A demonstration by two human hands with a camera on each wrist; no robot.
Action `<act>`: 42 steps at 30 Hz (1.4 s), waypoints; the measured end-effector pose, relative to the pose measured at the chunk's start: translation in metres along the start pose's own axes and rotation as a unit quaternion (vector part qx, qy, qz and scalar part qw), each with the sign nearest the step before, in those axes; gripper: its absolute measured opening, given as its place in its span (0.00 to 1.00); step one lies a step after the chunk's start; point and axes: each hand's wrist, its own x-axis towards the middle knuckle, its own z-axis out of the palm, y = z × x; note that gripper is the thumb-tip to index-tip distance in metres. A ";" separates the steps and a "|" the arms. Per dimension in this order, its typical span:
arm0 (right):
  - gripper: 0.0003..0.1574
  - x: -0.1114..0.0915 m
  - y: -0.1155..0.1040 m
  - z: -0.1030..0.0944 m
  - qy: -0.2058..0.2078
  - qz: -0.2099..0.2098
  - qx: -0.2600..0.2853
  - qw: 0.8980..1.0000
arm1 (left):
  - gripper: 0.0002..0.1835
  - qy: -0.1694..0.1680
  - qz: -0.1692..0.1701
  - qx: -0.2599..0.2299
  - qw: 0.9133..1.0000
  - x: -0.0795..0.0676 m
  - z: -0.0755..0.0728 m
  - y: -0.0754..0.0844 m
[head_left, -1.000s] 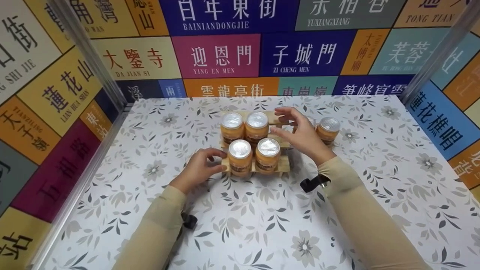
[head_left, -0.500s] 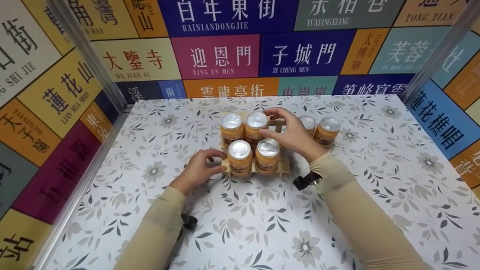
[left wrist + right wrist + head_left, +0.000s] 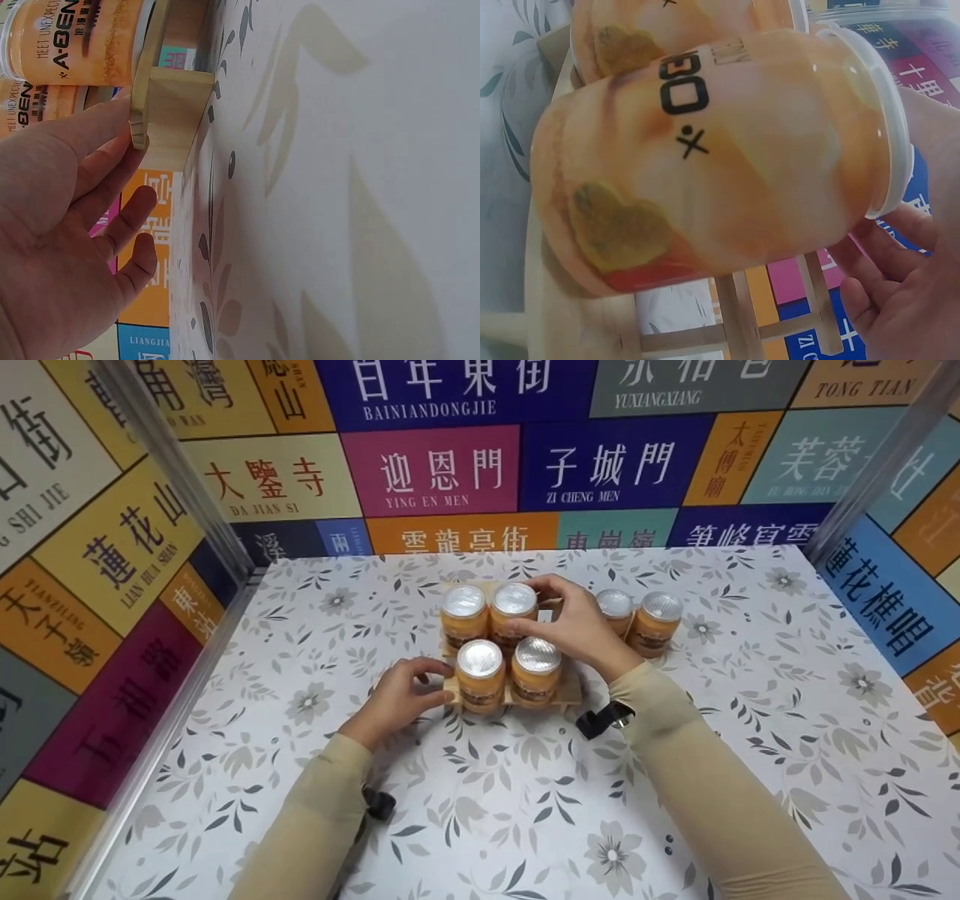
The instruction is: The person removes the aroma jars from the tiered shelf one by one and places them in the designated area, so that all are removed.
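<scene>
A stepped wooden rack (image 3: 570, 690) carries orange jars with silvery lids in two rows. In front stand a left jar (image 3: 480, 679) and a right jar (image 3: 535, 682); behind them are another left jar (image 3: 463, 619) and right jar (image 3: 511, 615). My left hand (image 3: 405, 694) pinches the rack's front left board edge, as the left wrist view shows with the hand (image 3: 67, 202) at the wood. My right hand (image 3: 577, 619) holds the rear right jar near its lid, thumb in front and fingers behind. In the right wrist view the front right jar (image 3: 727, 157) hides much of that grip.
Two more orange jars stand on the table right of the rack, one partly behind my right hand (image 3: 615, 606) and one farther right (image 3: 655, 626). A floral cloth (image 3: 495, 817) covers the table. Panels with printed signs (image 3: 450, 472) wall it in at back and sides.
My right hand has moved left from beside the rack's right part to the rear right jar, its thumb now across the jar's front. My left hand stays at the rack's corner.
</scene>
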 end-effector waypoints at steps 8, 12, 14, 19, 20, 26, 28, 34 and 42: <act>0.38 0.003 -0.002 0.001 0.009 0.009 0.056 0.998 | 0.19 0.004 0.003 -0.004 1.000 0.000 0.001 0.001; 0.36 0.003 -0.004 0.001 0.014 0.017 0.072 0.997 | 0.19 0.004 -0.002 -0.005 1.000 0.000 0.001 0.001; 0.36 0.003 -0.006 0.000 0.020 0.017 0.076 0.997 | 0.19 0.004 -0.002 -0.006 1.000 0.000 0.001 0.000; 0.37 0.002 -0.015 -0.004 0.037 0.016 0.094 0.995 | 0.18 0.004 0.004 -0.006 1.000 -0.001 0.002 -0.002; 0.37 0.002 -0.016 -0.006 0.042 0.013 0.098 0.994 | 0.18 0.004 0.005 -0.004 1.000 -0.001 0.002 -0.002; 0.37 0.002 -0.019 -0.019 0.080 -0.008 0.118 0.990 | 0.18 0.000 -0.005 0.006 1.000 0.001 0.001 0.000; 0.36 0.000 -0.016 -0.025 0.095 -0.008 0.115 0.989 | 0.19 -0.001 -0.011 0.006 1.000 0.001 0.000 0.000; 0.34 -0.010 -0.003 -0.050 0.127 0.006 0.097 0.987 | 0.19 -0.002 -0.023 0.004 1.000 0.000 0.000 0.001; 0.36 -0.027 0.011 -0.083 0.156 0.016 0.089 0.984 | 0.18 0.001 -0.025 0.003 1.000 0.000 0.000 0.002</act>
